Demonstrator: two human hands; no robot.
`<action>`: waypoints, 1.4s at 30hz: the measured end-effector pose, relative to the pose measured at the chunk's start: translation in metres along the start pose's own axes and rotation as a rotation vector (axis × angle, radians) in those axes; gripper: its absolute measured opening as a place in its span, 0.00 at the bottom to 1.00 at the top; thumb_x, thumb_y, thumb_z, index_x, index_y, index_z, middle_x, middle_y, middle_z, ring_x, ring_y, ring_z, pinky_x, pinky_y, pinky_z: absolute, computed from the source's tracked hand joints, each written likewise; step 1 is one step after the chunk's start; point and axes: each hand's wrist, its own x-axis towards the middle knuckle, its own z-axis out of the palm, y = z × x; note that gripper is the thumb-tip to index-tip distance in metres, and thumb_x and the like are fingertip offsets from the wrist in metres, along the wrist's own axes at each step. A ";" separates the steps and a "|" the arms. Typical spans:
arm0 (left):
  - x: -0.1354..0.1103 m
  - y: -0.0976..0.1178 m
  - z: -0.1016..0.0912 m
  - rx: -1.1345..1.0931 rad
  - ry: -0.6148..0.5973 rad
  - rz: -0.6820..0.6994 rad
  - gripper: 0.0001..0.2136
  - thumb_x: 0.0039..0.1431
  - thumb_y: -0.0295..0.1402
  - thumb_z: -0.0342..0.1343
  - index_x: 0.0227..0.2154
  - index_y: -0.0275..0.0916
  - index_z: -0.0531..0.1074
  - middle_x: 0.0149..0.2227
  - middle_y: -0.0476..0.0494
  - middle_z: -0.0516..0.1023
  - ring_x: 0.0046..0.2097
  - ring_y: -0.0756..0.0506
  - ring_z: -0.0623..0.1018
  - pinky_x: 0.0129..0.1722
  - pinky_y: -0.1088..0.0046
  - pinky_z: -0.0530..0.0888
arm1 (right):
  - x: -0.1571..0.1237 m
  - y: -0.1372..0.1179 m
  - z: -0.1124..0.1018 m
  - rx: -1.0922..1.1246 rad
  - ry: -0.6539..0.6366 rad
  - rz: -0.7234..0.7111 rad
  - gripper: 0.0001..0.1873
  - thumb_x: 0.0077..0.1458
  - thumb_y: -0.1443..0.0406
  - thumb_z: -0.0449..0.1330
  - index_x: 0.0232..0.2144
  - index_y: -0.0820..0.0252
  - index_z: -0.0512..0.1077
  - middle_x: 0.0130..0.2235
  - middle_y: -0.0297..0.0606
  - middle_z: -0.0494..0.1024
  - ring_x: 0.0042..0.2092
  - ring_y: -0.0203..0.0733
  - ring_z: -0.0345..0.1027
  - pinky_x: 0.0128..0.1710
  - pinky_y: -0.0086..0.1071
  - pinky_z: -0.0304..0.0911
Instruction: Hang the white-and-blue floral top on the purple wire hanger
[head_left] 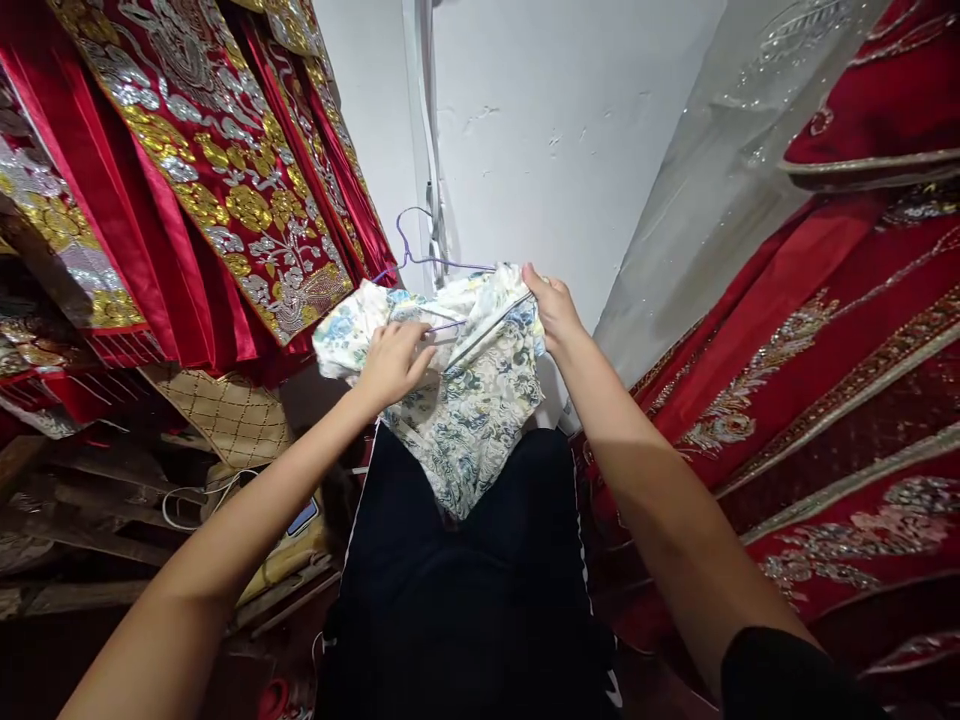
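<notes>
A white garment (472, 400) with a blue and green floral print hangs in front of me on a thin purple wire hanger (420, 255). My left hand (394, 362) is closed on the garment's left shoulder, with fingers pinched near the hanger wire. My right hand (553, 305) grips the top right corner of the garment with bent fingers. The garment's lower part droops over my dark clothing (465, 590).
Red robes with gold and silver embroidery (217, 180) hang close on the left. More red embroidered cloth (825, 400) and a clear plastic cover (720, 180) hang on the right. A white wall (547, 130) stands behind. Wooden boards and a quilted beige item (232, 420) lie low left.
</notes>
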 end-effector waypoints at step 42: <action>-0.033 0.016 0.080 -1.140 0.167 -0.725 0.12 0.55 0.36 0.58 0.20 0.38 0.70 0.21 0.49 0.72 0.27 0.48 0.73 0.32 0.72 0.70 | -0.053 0.031 -0.033 -0.379 0.340 -0.250 0.33 0.56 0.38 0.50 0.43 0.59 0.71 0.45 0.48 0.76 0.53 0.55 0.69 0.49 0.45 0.66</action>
